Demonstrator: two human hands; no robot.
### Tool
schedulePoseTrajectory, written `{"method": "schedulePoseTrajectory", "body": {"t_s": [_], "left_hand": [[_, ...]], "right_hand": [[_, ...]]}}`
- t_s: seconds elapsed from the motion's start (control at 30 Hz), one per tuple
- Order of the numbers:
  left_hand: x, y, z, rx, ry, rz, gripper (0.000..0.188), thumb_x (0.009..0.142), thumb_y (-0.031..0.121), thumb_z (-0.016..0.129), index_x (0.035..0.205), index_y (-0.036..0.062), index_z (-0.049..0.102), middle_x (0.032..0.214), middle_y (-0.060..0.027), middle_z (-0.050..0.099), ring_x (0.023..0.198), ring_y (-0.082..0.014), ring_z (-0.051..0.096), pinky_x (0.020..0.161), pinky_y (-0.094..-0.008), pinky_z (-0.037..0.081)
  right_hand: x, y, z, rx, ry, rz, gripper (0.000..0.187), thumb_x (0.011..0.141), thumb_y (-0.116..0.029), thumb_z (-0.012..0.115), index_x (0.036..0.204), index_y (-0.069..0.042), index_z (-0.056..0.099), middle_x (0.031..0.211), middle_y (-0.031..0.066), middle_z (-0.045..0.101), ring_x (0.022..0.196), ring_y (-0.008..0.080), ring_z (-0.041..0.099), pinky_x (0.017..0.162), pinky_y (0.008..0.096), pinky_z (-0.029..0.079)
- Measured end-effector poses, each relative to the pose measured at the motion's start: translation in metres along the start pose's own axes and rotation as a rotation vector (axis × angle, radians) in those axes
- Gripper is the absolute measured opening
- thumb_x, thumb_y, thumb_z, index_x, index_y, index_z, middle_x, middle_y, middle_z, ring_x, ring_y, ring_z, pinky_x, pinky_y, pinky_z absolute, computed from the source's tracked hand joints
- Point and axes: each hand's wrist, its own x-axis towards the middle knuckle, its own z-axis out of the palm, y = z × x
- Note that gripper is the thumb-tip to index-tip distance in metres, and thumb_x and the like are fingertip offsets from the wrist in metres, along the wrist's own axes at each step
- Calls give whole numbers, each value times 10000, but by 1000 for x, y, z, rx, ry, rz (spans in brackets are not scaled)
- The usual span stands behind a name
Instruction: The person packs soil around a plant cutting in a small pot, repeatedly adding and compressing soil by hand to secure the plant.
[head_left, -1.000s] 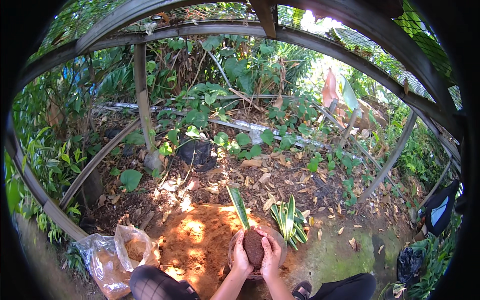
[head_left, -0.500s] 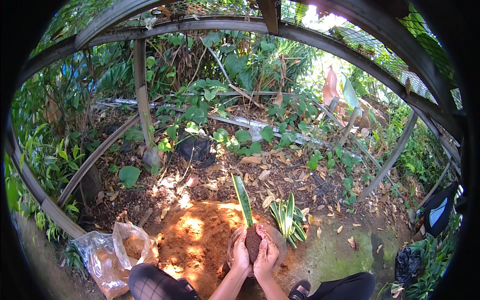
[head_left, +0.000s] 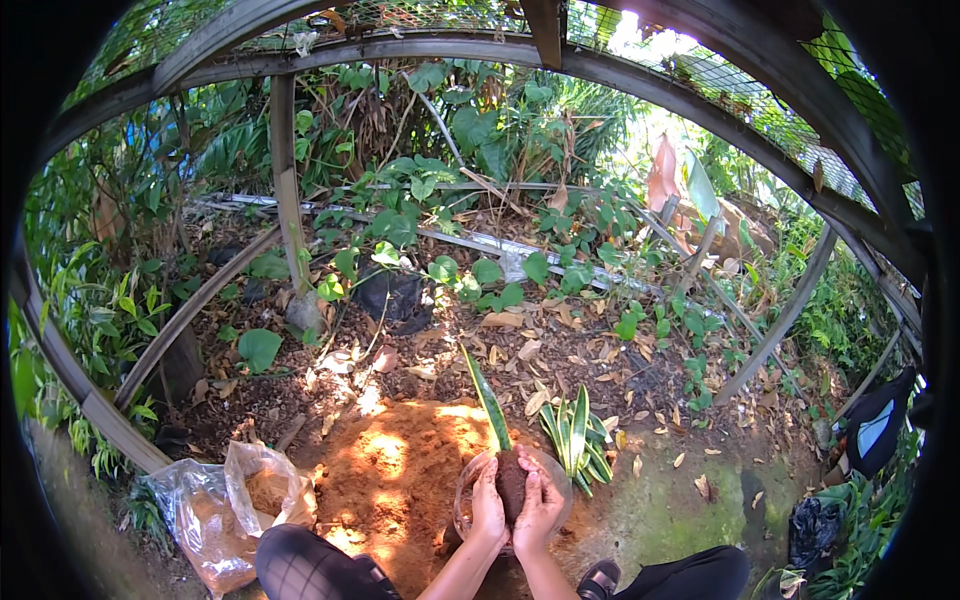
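Between my two palms is a dark clump of soil [head_left: 511, 484] with a single upright snake plant leaf [head_left: 484, 398] rising from its top and leaning left. My left hand [head_left: 488, 505] cups the clump's left side, fingers pointing up. My right hand [head_left: 540, 503] presses on its right side, fingers curved around it. Beneath and around both hands shows the rim of a round, clear bowl-like container [head_left: 461, 500]; its inside is mostly hidden by my hands. Just right of it lie several more yellow-edged snake plant leaves [head_left: 577, 435].
A mound of orange-brown soil [head_left: 375, 475] spreads left of the bowl. Clear plastic bags [head_left: 212, 515] of brown material sit farther left. A black plastic bag [head_left: 812, 530] and a dark bag [head_left: 882, 425] are at the right. Bent frame bars [head_left: 290, 190] and leaf litter stand beyond.
My hands have shifted slightly around the soil clump, the right fingers moving over its side. The clump and its leaf have tilted a little; the surroundings are unchanged.
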Motion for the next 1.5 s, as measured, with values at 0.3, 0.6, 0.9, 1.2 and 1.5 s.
{"method": "schedulePoseTrajectory", "body": {"t_s": [0.3, 0.6, 0.9, 1.2, 1.5], "left_hand": [[11, 5, -15, -204, -159, -95, 502, 1000, 410, 327, 1256, 36, 542, 1232, -121, 600, 1122, -243, 579, 1013, -380, 438], [11, 3, -25, -53, -82, -149, 393, 996, 305, 422, 1247, 30, 548, 1165, -105, 612, 1061, -211, 596, 957, -342, 478], [8, 5, -24, -61, -39, -66, 385, 1000, 297, 382, 1190, 16, 563, 1130, -129, 620, 1046, -230, 601, 947, -346, 488], [12, 4, -23, -90, 38, -99, 386, 983, 374, 450, 1109, 46, 610, 1043, -77, 660, 954, -185, 624, 878, -330, 496], [23, 6, -33, -337, -88, -195, 414, 950, 413, 426, 1083, 63, 603, 1049, -91, 656, 960, -245, 630, 924, -385, 491]], "right_hand": [[4, -12, -13, -355, -177, -133, 387, 975, -288, 502, 1191, 8, 626, 1181, 141, 638, 1211, 281, 518, 1045, 389, 377], [8, -10, -12, -622, -399, -419, 349, 863, -191, 596, 1157, -6, 624, 1192, 169, 617, 1124, 345, 567, 990, 424, 414], [7, -16, -14, -449, -433, -339, 282, 852, -160, 603, 1075, 0, 671, 1156, 176, 638, 1102, 334, 596, 1005, 431, 428], [2, 6, -8, 21, -5, 9, 223, 889, -101, 600, 1035, 45, 684, 1101, 136, 680, 1015, 266, 650, 969, 373, 463], [-9, 9, -7, -197, -56, -95, 435, 953, -354, 505, 1076, 31, 665, 1139, 142, 652, 1088, 275, 582, 1003, 389, 410]]}}
